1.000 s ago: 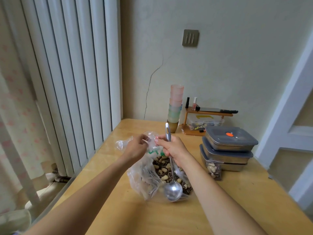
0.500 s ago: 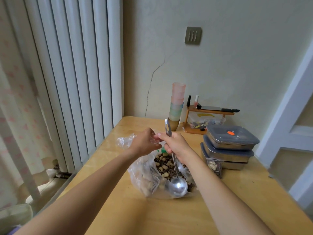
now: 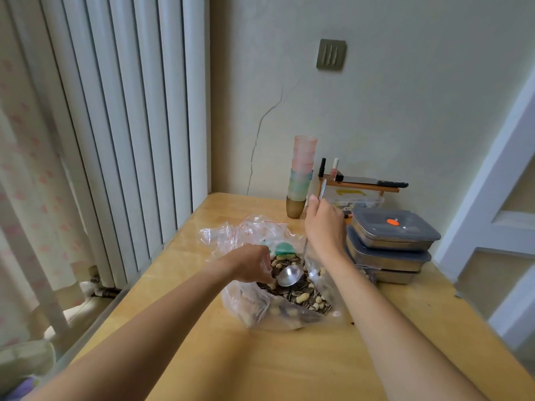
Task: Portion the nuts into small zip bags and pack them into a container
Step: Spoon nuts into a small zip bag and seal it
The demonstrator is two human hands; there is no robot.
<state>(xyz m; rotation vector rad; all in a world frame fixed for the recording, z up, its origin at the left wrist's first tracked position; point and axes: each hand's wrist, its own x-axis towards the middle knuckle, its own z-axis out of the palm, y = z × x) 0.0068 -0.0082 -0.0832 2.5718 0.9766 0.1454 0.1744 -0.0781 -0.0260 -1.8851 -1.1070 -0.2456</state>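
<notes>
- Vs. 0.5 s ago: right hand (image 3: 324,227) has gone up and toward frame right, w/ spoon (image 3: 289,275) now tilted so its bowl sits over the nuts (image 3: 301,296); before, the bowl hung at the bag's near edge. Left hand (image 3: 252,266) has dropped from the bag top to the rim at frame centre.
- Grip: right hand fingers curled tight round spoon handle near its top end. Left hand pinches bag (image 3: 254,308) film at the rim, holding mouth open.
- Nuts: in the big clear bag, centre of frame, on table (image 3: 202,357); mix of peanuts and striped seeds. Spoon bowl looks empty.
- One small filled zip bag appears to lean against the tins (image 3: 390,247), right of centre; partly hidden by right arm, so not sure.
- Risk 1: film is slack. If left pinch slips, mouth prob. folds onto spoon and nuts spill.
- Risk 2: high grip on long handle gives poor control; loaded bowl could tip en route.
- Risk 3: right forearm is close to tins; a wide swing could knock the stack.
- Risk 4: spare small bags (image 3: 246,230) lie crumpled behind the big bag; one-handed pickup likely awkward.
</notes>
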